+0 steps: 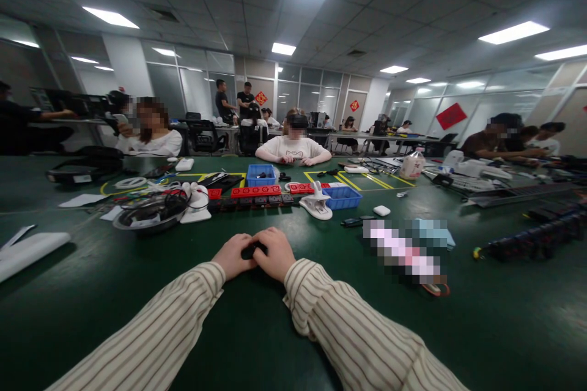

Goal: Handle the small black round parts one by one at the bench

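My left hand [233,254] and my right hand [276,251] meet over the green tabletop [257,330], fingertips touching. The fingers of both are curled inward. A small dark patch shows between them, and I cannot make out whether it is an object or shadow. Beyond my hands runs a row of red and black blocks [255,191]. A white clip-like stand [316,202] is just right of that row.
Two blue bins [261,175] flank the blocks. Left are a metal bowl [151,218] of cables and a white object [34,250]. Right lie a white earbud case [381,210], a blurred pink item [403,250] and dark strips [536,238]. A person [293,146] sits opposite.
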### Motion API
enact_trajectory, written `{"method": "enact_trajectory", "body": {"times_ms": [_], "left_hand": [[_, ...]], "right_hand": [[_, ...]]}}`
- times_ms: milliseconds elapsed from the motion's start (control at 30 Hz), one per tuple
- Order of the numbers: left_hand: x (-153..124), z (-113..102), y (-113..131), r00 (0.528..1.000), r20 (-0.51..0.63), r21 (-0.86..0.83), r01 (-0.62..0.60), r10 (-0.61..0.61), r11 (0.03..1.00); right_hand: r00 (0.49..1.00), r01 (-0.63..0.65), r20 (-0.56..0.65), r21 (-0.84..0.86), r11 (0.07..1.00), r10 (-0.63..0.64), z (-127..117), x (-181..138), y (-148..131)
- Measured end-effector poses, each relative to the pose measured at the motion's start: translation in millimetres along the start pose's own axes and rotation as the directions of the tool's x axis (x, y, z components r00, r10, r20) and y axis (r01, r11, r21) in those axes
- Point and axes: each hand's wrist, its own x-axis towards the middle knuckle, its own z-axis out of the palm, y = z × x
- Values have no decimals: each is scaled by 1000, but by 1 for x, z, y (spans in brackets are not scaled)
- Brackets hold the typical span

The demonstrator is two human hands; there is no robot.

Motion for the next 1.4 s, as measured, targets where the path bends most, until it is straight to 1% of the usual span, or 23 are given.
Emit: {"method": "enact_trajectory", "body": {"times_ms": [100, 200, 267, 367, 467, 567, 867, 1067, 1167, 1300, 1400], "left_hand": [[0, 1, 0, 1000, -10, -1, 10, -10, 1000], [0, 2, 0, 999, -27, 4, 28, -28, 1000], [0, 2, 1, 999, -34, 9, 28, -28, 1000], [0, 1, 3, 999, -38, 25, 33, -32, 999], [1, 1, 3, 999, -36, 38, 42, -40, 998], [2, 1, 1, 999, -35, 31, 42, -41, 999], [2, 2, -8, 999, -14, -20, 29, -30, 999], [1, 4, -5, 998, -28, 0, 52, -52, 999], [1, 3, -2, 997, -43, 12, 61, -60, 998], [2, 3, -2, 997, -41, 20, 67, -66, 998], [3, 3, -3, 997, -36, 16, 64, -63, 998]], "right_hand": [[1000, 29, 6, 24, 999, -29, -1, -1, -2], [1000, 24, -12, 41, 999, -23, -1, -1, -4], [999, -12, -39, 43, 999, 14, 0, 0, -3], [991, -110, -74, 12, 994, 110, 2, 2, 0], [988, -143, -57, -50, 988, 141, 4, 3, 3], [993, -113, -37, -66, 991, 111, 6, 3, 3], [1000, 5, -2, -8, 1000, -5, 1, 1, -1], [1000, 31, -3, 25, 999, -30, -2, 0, -1], [999, -19, -42, 27, 999, 20, 0, 1, -1], [983, -161, -92, 2, 987, 160, 5, 2, 2], [981, -181, -75, -20, 983, 179, 8, 2, 5]]}}
